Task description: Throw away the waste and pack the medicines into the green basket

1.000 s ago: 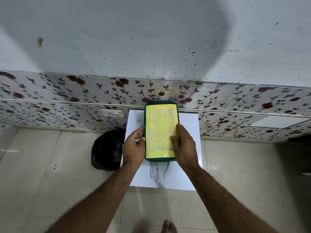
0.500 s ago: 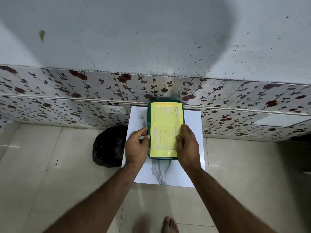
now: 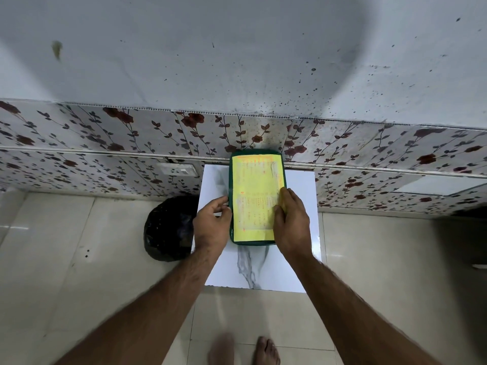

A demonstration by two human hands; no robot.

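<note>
The green basket (image 3: 231,180) stands on a small white marble-patterned table (image 3: 299,198), its far end against the wall. A yellow printed sheet (image 3: 254,198) lies across the basket's top and hides what is inside. My left hand (image 3: 210,222) is curled against the basket's left rim. The fingers of my right hand (image 3: 291,222) lie over the sheet at the right rim. No medicines or loose waste show.
A full black rubbish bag (image 3: 168,227) sits on the tiled floor just left of the table. A wall socket (image 3: 179,169) is set in the floral-tiled wall behind it. My bare feet (image 3: 266,351) stand in front of the table.
Both hands stay at the basket's sides. The view has shifted slightly; nothing else has visibly moved.
</note>
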